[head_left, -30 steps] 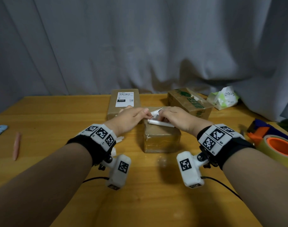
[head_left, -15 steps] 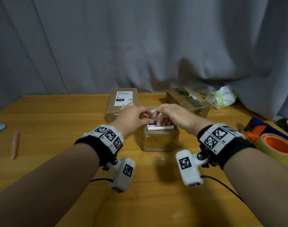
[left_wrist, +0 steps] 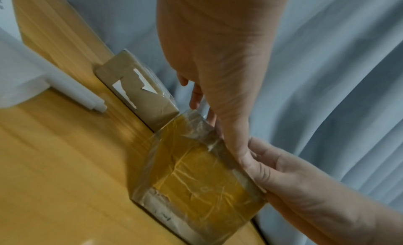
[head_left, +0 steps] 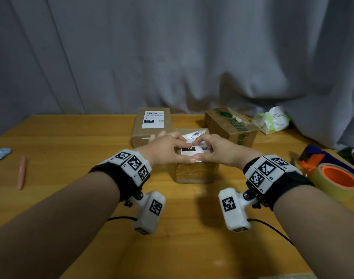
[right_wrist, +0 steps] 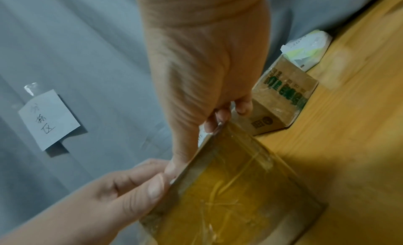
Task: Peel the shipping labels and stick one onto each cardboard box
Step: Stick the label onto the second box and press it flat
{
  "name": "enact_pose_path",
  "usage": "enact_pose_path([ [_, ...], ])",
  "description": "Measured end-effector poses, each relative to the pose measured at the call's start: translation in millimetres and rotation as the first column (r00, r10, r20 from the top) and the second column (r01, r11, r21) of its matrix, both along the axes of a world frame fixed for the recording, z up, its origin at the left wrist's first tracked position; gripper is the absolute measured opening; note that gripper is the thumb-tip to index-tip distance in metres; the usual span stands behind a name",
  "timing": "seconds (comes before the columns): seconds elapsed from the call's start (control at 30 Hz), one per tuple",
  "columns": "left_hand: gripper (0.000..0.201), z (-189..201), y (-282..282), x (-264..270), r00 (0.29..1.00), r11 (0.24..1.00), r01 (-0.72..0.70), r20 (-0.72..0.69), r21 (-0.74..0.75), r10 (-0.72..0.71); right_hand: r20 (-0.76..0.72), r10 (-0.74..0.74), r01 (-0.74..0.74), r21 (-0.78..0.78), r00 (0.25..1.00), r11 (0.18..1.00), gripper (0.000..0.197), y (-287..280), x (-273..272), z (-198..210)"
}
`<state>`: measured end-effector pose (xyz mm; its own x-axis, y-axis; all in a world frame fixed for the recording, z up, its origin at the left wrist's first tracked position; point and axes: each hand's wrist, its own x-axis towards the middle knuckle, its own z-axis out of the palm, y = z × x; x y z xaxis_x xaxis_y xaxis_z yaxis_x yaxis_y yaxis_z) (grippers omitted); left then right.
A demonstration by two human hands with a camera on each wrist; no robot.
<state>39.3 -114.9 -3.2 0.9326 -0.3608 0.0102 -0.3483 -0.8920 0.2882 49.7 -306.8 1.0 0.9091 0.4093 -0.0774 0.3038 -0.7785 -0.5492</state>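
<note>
Grey curtain (head_left: 172,57) hangs behind a wooden table (head_left: 71,154), closing off the far edge. At the middle of that table stands a small tape-wrapped cardboard box (head_left: 194,172), and on its top lies a white shipping label (head_left: 194,150); the label's near part lies on the lid while its far end curls up off it. The left hand (head_left: 164,150) and the right hand (head_left: 218,149) meet over this box, thumbs touching at the label's near edge, fingers bent down onto the paper. From the wrist views, the thumbs sit along the top front rim of the box; whether the fingers pinch the label or only press it cannot be told.

Just behind and to the left, touching the small box at a corner, is a second cardboard box (head_left: 152,125) that already bears a label (head_left: 153,119) on top. Behind and to the right is a third box with green print (head_left: 230,125), near but apart, and beyond it a white and green packet (head_left: 272,119) at the curtain. A tape roll with an orange core (head_left: 337,182) lies at the right edge. Far left lie a pink pen (head_left: 21,172) and a small blue object (head_left: 1,154). Bare wood shows between the forearms and the near edge.
</note>
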Motion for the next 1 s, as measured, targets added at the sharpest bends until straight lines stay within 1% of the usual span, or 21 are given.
enact_pose_path([
  [0.07,0.059,1,1,-2,1.0,1.0,0.009,-0.013,0.02,-0.009,-0.01,-0.006,0.006,-0.041,1.0,0.999,0.044,0,-1,-1],
  [0.2,0.06,3,3,-4,0.999,0.998,0.032,-0.019,0.047,-0.032,-0.011,0.006,-0.007,-0.051,1.0,0.999,0.05,-6,-3,-2],
  [0.33,0.061,5,15,-2,0.996,0.995,0.066,-0.065,0.071,-0.061,-0.071,0.037,-0.049,-0.17,0.997,0.984,0.063,-26,-5,3],
  [0.37,0.059,6,15,-3,0.997,0.996,0.059,-0.063,0.07,-0.054,-0.092,0.027,-0.043,-0.176,0.995,0.983,0.062,-29,-7,6],
  [0.4,0.056,7,13,-4,0.998,0.998,0.038,-0.052,0.05,-0.036,-0.098,0.005,-0.019,-0.146,0.995,0.989,0.056,-30,-8,8],
  [0.43,0.053,6,8,-5,0.999,1.0,0.009,-0.04,0.017,-0.009,-0.081,-0.019,0.011,-0.096,0.997,0.995,0.045,-27,-9,9],
  [0.47,0.051,5,4,-6,1.0,1.0,-0.011,-0.017,0.001,0.011,-0.023,-0.042,0.04,-0.057,0.999,0.998,0.037,-21,-8,9],
  [0.5,0.052,3,-1,-7,1.0,1.0,-0.012,0.013,0.015,0.011,0.063,-0.052,0.057,-0.073,0.997,0.996,0.034,-15,-6,7],
  [0.53,0.055,0,-5,-8,0.999,0.999,-0.001,0.041,0.047,-0.001,0.133,-0.047,0.065,-0.132,0.99,0.989,0.036,-9,-5,4],
  [0.57,0.057,-3,-5,-9,0.998,0.998,0.008,0.056,0.07,-0.012,0.161,-0.038,0.068,-0.188,0.986,0.98,0.044,-4,-4,0],
  [0.6,0.058,-5,-3,-9,0.998,0.997,0.011,0.057,0.077,-0.016,0.147,-0.042,0.072,-0.205,0.988,0.976,0.051,-3,-3,-3],
  [0.63,0.059,-6,1,-9,0.999,0.997,0.013,0.048,0.076,-0.017,0.115,-0.055,0.076,-0.187,0.992,0.979,0.055,-6,-2,-4],
  [0.7,0.058,-6,10,-9,0.999,0.998,0.017,0.045,0.057,-0.02,0.07,-0.071,0.081,-0.155,0.995,0.985,0.055,-18,-1,-4],
  [0.77,0.05,-4,16,-8,0.995,1.0,-0.005,0.102,0.003,0.005,0.077,-0.064,0.078,-0.186,0.995,0.98,0.054,-28,-1,1],
  [0.83,0.044,-1,16,-4,0.984,1.0,-0.03,0.174,0.001,0.03,0.154,-0.024,0.063,-0.251,0.988,0.966,0.05,-26,-2,5],
  [0.9,0.045,-2,11,-2,0.98,0.999,-0.013,0.199,0.043,0.005,0.257,0.08,-0.002,-0.289,0.963,0.957,0.039,-14,-4,6],
  [0.93,0.045,-3,9,-1,0.98,0.998,0.01,0.2,0.057,-0.022,0.284,0.129,-0.049,-0.273,0.95,0.961,0.035,-8,-5,3],
  [1.0,0.046,-9,10,4,0.987,0.997,0.035,0.157,0.063,-0.045,0.277,0.162,-0.108,-0.198,0.947,0.974,0.032,1,-6,-2],
])
